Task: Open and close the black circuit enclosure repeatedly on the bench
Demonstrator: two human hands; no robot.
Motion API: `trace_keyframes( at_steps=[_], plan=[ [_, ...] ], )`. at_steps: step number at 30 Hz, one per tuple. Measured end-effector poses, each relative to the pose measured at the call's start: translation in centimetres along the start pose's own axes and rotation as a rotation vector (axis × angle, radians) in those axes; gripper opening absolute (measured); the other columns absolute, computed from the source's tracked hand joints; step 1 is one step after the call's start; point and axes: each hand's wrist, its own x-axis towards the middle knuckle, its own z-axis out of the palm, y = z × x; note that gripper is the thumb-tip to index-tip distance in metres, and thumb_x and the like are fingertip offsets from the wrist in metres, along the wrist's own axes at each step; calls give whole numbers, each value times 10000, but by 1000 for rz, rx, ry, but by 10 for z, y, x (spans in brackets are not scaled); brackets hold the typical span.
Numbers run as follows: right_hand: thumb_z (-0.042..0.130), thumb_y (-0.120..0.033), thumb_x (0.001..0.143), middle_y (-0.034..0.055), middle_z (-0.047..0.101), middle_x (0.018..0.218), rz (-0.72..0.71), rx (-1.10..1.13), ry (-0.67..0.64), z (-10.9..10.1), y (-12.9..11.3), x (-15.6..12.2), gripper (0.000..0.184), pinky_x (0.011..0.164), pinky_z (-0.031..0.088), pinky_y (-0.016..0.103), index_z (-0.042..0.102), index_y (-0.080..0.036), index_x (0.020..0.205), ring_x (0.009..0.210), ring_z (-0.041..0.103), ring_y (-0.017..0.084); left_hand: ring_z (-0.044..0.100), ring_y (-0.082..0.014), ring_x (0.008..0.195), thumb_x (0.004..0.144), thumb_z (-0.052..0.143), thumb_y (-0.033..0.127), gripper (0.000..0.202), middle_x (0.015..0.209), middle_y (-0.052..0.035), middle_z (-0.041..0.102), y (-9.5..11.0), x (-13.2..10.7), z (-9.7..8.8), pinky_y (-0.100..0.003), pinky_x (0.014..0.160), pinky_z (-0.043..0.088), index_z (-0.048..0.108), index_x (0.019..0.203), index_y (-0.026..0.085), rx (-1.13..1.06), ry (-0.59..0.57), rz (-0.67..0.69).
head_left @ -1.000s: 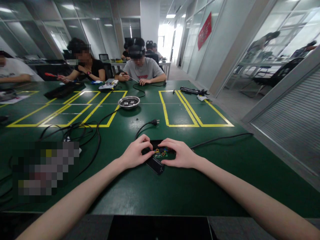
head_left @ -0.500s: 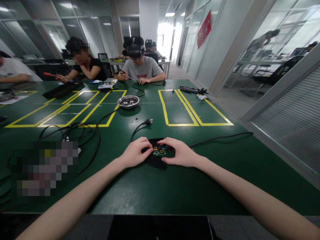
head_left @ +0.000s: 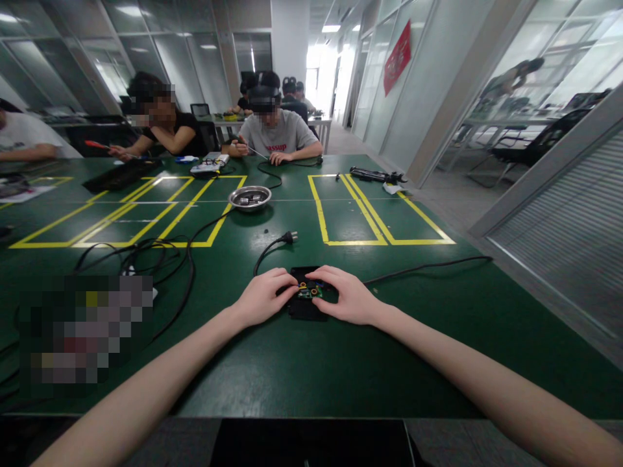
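Green table [head_left: 341, 370], black casing [head_left: 304, 310] between left hand [head_left: 263, 297] and right hand [head_left: 348, 298], both tight on its ends.

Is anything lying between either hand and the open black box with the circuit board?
Nothing visible does: the left hand and right hand both hold the black box, one at each side of its circuit board.

An electronics assembly workshop inside a glass-walled office building. A long green counter [head_left: 341, 363] carries yellow taped work bays [head_left: 335, 214]. Beyond the bays several people [head_left: 275, 133] sit working with tools; beside the bays stands a metal parts bowl [head_left: 250, 198], with loose power cables [head_left: 146, 259] nearby.
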Motion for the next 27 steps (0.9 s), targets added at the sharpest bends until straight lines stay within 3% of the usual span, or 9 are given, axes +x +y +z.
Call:
trace_keyframes(
  at_steps=[8,22,27],
  plan=[
    [717,-207,804,92,697,1222,-17,0,-8,-2,3,0,513,992,556,423,651,-245,1311,1118,678,259,667,-164,809,1055,508,341,251,940,-31,692,-5,-1,-4,-262,749,528,724,1047,215,39,-32,11],
    [763,-288,825,127,678,1262,-58,-3,-41,-7,13,5,538,1038,532,504,638,-210,1342,1170,629,289,682,-167,841,1072,495,351,286,954,-29,678,-10,1,-2,-248,758,531,732,1186,239,106,-39,7],
    [755,-338,855,124,650,1310,-63,-38,-25,-7,10,4,523,1037,536,483,625,-236,1351,1212,621,288,679,-158,825,1082,484,348,308,940,-30,662,-12,2,-2,-237,729,514,742,1197,225,108,-47,14]
  ],
)
